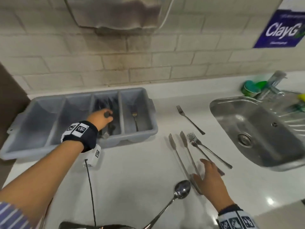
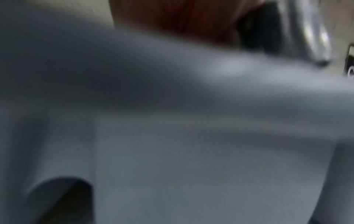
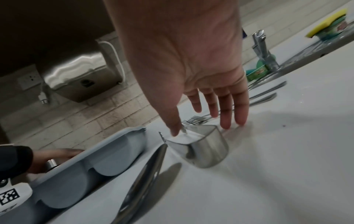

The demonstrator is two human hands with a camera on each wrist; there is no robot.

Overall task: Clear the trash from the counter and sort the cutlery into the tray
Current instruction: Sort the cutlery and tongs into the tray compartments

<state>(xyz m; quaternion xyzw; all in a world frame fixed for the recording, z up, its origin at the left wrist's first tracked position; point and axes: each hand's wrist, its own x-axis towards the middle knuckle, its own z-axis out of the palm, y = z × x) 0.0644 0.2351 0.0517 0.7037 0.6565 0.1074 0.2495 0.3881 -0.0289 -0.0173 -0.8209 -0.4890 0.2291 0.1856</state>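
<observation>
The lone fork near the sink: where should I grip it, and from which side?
Pinch the lone fork mid-handle from above. It lies flat, apart from other cutlery, tines toward the wall, so the slim handle probably gives fingers room on both sides.

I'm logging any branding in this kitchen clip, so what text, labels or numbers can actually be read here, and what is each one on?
"ClayG": large white letters on the blue poster on the tiled wall, cut off at the picture's right edge.
Smaller lines above and below it on the poster: too blurred to read.
Black-and-white square code tags on the wristbands: patterns, no readable words.
Green container by the tap: its label is too blurred to read.
</observation>
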